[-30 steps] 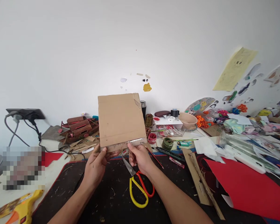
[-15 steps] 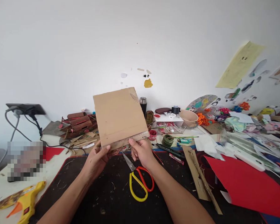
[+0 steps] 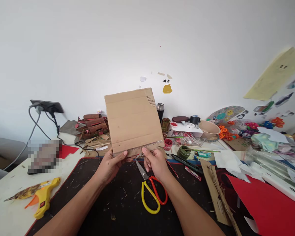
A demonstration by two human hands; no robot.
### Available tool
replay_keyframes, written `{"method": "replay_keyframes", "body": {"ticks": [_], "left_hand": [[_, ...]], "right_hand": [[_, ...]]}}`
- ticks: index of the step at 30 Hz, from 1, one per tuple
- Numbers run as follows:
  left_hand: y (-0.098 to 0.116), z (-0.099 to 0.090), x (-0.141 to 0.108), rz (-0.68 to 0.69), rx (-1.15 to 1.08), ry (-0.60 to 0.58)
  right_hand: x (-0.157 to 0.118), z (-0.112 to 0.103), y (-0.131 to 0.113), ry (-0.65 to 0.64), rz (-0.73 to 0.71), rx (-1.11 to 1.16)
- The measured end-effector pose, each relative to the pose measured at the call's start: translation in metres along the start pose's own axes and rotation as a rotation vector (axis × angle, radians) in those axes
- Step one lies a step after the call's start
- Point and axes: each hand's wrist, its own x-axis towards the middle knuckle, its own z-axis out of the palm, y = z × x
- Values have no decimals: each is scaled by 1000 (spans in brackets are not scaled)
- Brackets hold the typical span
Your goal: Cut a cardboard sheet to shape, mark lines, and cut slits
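Note:
A squarish brown cardboard piece (image 3: 134,119) is held up and slightly tilted, its top right corner torn to the ridges. Along its lower edge lies a clear ruler (image 3: 151,145). My left hand (image 3: 113,164) pinches the lower left corner, thumb on the front. My right hand (image 3: 154,162) grips the lower right edge with its thumb over the ruler. Just below the hands, scissors (image 3: 145,176) with one yellow and one red handle lie on the dark mat (image 3: 127,209).
At the left are a yellow glue gun (image 3: 43,196) and a power strip (image 3: 46,106). Small brown wooden pieces (image 3: 95,124) sit behind the mat. To the right are cardboard strips (image 3: 215,193), red paper (image 3: 267,206), a beige bowl (image 3: 208,128) and a paint jar (image 3: 184,151).
The view has turned left, so the surroundings shift right in the frame. The cardboard is now more upright, still held in both hands with the ruler.

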Motion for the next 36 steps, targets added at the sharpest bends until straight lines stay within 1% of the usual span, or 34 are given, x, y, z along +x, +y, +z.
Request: {"method": "replay_keyframes", "body": {"ticks": [3,7,11,14,19,25,36], "left_hand": [[2,2,-1,10,-33,-29],[6,1,-2,-39,-79,-107],[9,-2,-2,-65,-140,-149],[8,-3,-2,-67,-121,-189],[5,-4,0,-45,-62,-136],[3,-2,0,-28,-47,-78],[5,0,1,-15,-53,-112]], "right_hand": [[-1,0,-2,1,4,6],[-1,1,-4,11,-15,19],[-1,0,-4,31,-24,29],[-1,0,-3,32,-20,32],[0,0,-3,19,-18,14],[-2,1,-4,17,-12,18],[-3,0,-3,29,-9,7]]}}
